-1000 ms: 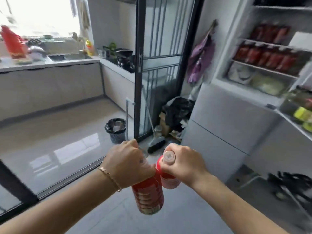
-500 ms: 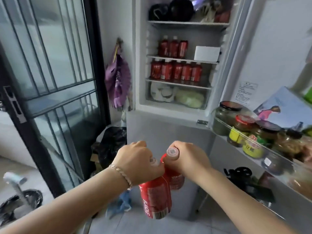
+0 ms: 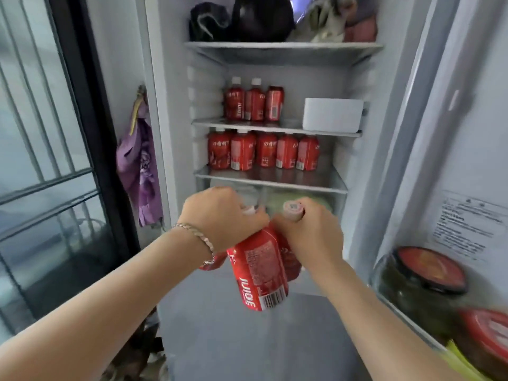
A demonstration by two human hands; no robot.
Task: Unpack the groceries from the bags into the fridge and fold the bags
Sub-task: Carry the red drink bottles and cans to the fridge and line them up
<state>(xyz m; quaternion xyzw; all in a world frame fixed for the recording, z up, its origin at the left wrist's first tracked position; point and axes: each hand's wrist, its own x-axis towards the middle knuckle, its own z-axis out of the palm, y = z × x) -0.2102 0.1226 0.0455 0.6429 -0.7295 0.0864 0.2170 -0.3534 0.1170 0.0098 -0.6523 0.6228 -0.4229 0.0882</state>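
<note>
- The fridge (image 3: 275, 48) stands nearer than half a second ago; both hands are now raised before its lowest drawer
- left hand (image 3: 222, 215) grips a red juice bottle (image 3: 258, 273) by the neck; right hand (image 3: 308, 232) grips a second bottle (image 3: 291, 259), touching the first
- shelves hold three bottles (image 3: 254, 101), a white box (image 3: 332, 115), five bottles (image 3: 264, 151); door rack holds jars (image 3: 423, 281)

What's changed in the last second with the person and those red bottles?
The person turned from the kitchen to face the open fridge and moved closer, lifting both hands toward its shelves. Nothing was let go: the left hand and right hand still grip the same red bottles by their necks, side by side. The shelved bottles stayed put.
</note>
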